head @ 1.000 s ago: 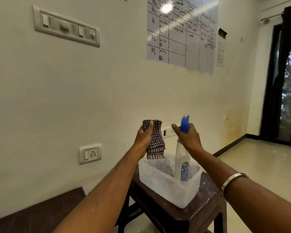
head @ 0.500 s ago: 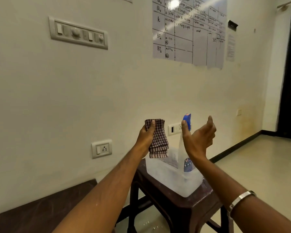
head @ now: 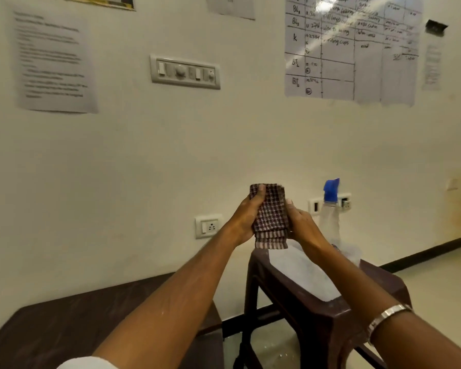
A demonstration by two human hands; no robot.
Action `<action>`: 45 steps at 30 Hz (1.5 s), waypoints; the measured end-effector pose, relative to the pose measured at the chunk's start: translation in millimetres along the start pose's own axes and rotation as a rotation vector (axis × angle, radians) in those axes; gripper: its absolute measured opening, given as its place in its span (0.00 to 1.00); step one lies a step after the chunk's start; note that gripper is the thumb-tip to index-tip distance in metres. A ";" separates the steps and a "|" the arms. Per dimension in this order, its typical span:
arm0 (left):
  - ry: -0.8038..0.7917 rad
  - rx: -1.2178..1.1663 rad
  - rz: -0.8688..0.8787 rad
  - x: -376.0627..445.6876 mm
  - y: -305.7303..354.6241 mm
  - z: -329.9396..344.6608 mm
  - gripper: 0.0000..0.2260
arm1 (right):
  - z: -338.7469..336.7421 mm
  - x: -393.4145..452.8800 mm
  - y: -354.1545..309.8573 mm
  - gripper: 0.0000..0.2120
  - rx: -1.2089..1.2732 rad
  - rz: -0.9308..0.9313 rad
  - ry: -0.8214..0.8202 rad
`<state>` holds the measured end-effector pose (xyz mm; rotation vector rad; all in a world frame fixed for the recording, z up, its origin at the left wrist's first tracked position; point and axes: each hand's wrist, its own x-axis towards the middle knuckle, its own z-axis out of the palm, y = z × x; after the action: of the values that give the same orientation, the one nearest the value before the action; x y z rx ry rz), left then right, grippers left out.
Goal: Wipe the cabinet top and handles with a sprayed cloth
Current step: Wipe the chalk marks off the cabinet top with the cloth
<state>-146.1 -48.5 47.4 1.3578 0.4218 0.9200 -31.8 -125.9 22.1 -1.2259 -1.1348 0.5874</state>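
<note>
Folded cloth (head: 270, 217) clamped between left hand (head: 246, 218) and right hand (head: 302, 226). Spray bottle (head: 330, 209) left close behind, easily knocked over if cloth gets swung around.

Spray bottle (head: 330, 209) in tub (head: 304, 270) on stool (head: 317, 315) — cloth (head: 270, 217) left.

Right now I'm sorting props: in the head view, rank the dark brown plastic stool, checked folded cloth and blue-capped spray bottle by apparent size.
1. Dark brown plastic stool, clearly largest.
2. Checked folded cloth and blue-capped spray bottle look alike; the cloth is nearer, so unranked.
</note>
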 end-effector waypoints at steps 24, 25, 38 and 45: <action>0.724 1.026 -0.047 -67.7 -16.0 -228.0 0.30 | 242.9 7.3 65.4 0.24 0.762 0.256 -0.343; 0.731 1.075 -0.030 -75.0 -25.1 -240.4 0.30 | 250.9 10.2 75.2 0.22 0.688 0.253 -0.320; 0.736 1.552 0.039 -175.6 -165.9 -348.9 0.24 | 302.2 55.6 198.0 0.23 -0.248 0.193 -0.153; 0.673 1.549 0.013 -177.8 -194.3 -358.6 0.24 | 315.1 77.5 229.8 0.25 -0.859 0.047 -0.197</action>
<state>-455.4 56.9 -254.7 2.3472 1.9123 1.0410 -239.8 141.5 -186.1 -1.9538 -1.6051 0.2437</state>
